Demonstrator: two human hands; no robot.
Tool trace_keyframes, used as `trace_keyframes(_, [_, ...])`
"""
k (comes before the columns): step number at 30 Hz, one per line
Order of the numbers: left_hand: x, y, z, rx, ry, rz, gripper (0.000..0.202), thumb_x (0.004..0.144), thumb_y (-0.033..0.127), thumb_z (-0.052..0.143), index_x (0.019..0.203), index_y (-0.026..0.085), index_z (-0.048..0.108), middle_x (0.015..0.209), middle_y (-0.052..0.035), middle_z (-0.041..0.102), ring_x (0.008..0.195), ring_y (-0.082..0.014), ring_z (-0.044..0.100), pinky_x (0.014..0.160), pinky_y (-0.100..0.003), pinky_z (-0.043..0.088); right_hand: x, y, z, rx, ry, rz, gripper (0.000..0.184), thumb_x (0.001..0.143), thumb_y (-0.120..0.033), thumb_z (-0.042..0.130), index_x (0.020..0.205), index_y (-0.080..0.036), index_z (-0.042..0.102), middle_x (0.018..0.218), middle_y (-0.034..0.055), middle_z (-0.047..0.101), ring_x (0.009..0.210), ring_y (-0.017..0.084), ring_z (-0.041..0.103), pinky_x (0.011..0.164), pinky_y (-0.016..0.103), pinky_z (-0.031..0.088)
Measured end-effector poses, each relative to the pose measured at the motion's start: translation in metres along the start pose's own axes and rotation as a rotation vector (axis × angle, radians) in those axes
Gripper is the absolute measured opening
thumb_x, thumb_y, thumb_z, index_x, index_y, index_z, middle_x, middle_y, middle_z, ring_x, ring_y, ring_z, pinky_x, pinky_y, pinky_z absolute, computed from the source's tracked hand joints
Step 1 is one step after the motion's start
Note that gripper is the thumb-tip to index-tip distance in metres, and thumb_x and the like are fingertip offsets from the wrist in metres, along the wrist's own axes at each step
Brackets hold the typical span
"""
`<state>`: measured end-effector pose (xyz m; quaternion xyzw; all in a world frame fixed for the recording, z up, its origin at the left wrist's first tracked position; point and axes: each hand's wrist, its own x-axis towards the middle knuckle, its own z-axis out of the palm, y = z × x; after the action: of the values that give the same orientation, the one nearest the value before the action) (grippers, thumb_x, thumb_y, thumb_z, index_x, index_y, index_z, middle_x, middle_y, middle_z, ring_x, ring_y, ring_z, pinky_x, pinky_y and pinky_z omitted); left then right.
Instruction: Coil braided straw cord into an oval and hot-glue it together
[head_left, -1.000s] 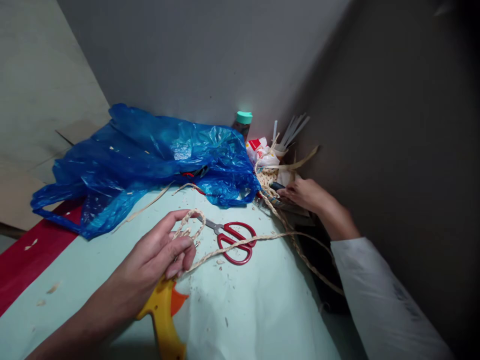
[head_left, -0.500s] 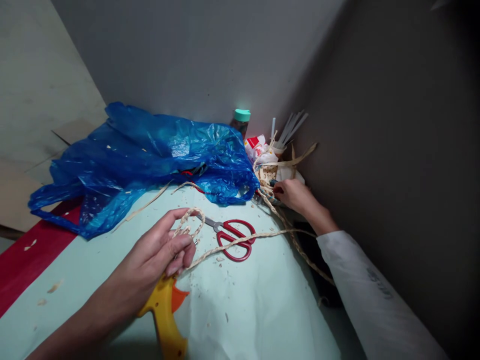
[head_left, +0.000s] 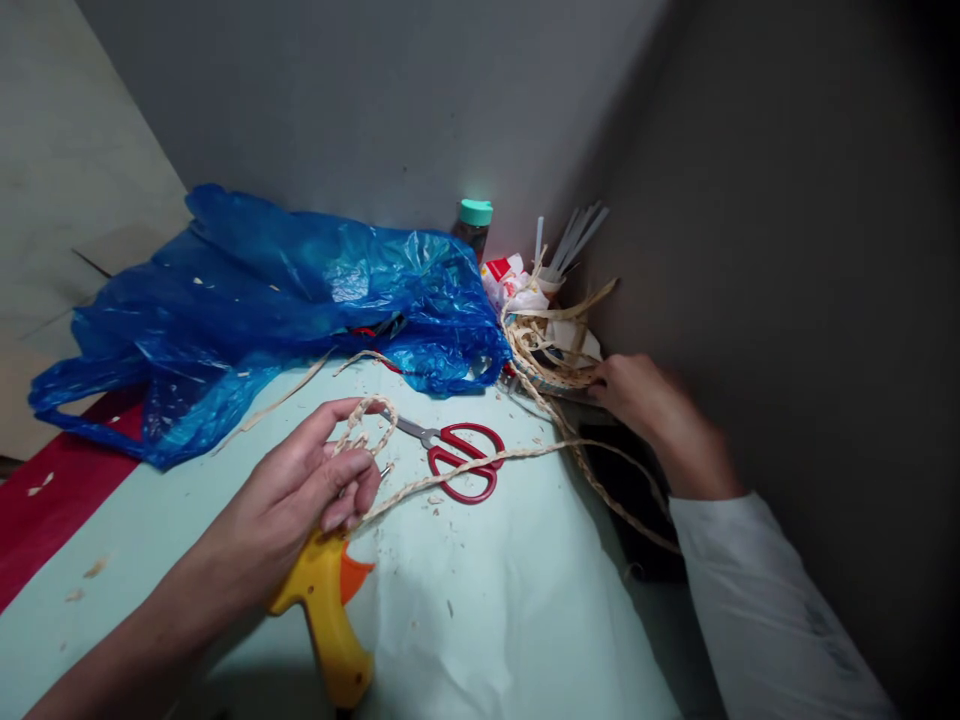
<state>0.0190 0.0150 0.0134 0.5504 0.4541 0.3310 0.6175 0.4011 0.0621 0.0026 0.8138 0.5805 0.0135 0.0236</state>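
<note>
My left hand (head_left: 326, 480) is closed on a small loop of braided straw cord (head_left: 388, 428), pinched between thumb and fingers. From it the cord runs right, across the red handles of the scissors (head_left: 465, 460). A yellow glue gun (head_left: 326, 610) with an orange trigger lies below my left hand, its nozzle partly hidden by the fingers. At the far right, my right hand (head_left: 637, 400) has its fingers curled at the edge of a heap of straw strands and braids (head_left: 551, 370). What those fingers hold is hidden.
A crumpled blue plastic bag (head_left: 300, 290) covers the table's back left. Behind the straw stand a jar with a green lid (head_left: 475, 212), a red-and-white wrapper (head_left: 510, 280) and a cup of white sticks (head_left: 577, 240). Grey walls close off the back and right. Straw scraps dot the pale cover.
My right hand has moved right, from within the straw heap to its right edge, leaving more strands visible. My left hand keeps the braided loop, and the view has shifted slightly.
</note>
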Motion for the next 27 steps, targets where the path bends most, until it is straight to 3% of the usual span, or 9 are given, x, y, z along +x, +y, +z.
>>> trace_keyframes(3, [0.000, 0.000, 0.002, -0.007, -0.018, 0.005, 0.034, 0.100, 0.044, 0.051, 0.130, 0.027, 0.046, 0.062, 0.0051, 0.059, 0.052, -0.0111, 0.038, 0.055, -0.023, 0.036, -0.011, -0.005, 0.012, -0.081, -0.106, 0.045, 0.031, 0.098, -0.035, 0.066, 0.124, -0.018, 0.063, 0.126, 0.0111, 0.063, 0.109, 0.023, 0.065, 0.091, 0.039, 0.057])
trace_keyframes(8, [-0.002, 0.010, 0.004, 0.007, 0.028, -0.011, 0.030, 0.099, 0.042, 0.053, 0.124, 0.026, 0.048, 0.062, 0.0044, 0.060, 0.053, -0.0113, 0.038, 0.053, -0.023, 0.034, -0.017, -0.008, 0.016, -0.142, -0.160, 0.038, 0.033, 0.099, -0.036, 0.064, 0.126, -0.018, 0.062, 0.126, 0.0099, 0.063, 0.107, 0.022, 0.065, 0.090, 0.042, 0.058])
trace_keyframes(15, [0.000, 0.014, -0.001, 0.001, 0.027, 0.016, 0.025, 0.098, 0.039, 0.054, 0.119, 0.028, 0.048, 0.056, 0.0062, 0.055, 0.052, -0.0120, 0.040, 0.052, -0.023, 0.033, -0.027, -0.011, 0.013, -0.188, -0.127, -0.073, 0.030, 0.100, -0.036, 0.062, 0.125, -0.019, 0.063, 0.128, 0.0099, 0.063, 0.109, 0.022, 0.064, 0.093, 0.042, 0.057])
trace_keyframes(21, [0.000, 0.011, -0.002, -0.006, 0.023, 0.011, 0.022, 0.099, 0.040, 0.054, 0.116, 0.028, 0.048, 0.059, 0.0055, 0.059, 0.051, -0.0110, 0.040, 0.051, -0.022, 0.032, -0.031, -0.009, 0.015, -0.192, -0.137, -0.064, 0.030, 0.100, -0.036, 0.063, 0.124, -0.019, 0.063, 0.126, 0.0102, 0.064, 0.106, 0.022, 0.065, 0.090, 0.040, 0.058])
trace_keyframes(27, [-0.001, 0.016, -0.004, 0.000, 0.006, 0.011, 0.027, 0.096, 0.041, 0.058, 0.116, 0.027, 0.046, 0.061, 0.0056, 0.059, 0.052, -0.0108, 0.043, 0.052, -0.021, 0.035, -0.037, -0.008, 0.016, -0.135, -0.046, -0.087, 0.033, 0.100, -0.036, 0.063, 0.126, -0.017, 0.062, 0.125, 0.0100, 0.064, 0.106, 0.022, 0.066, 0.090, 0.042, 0.058])
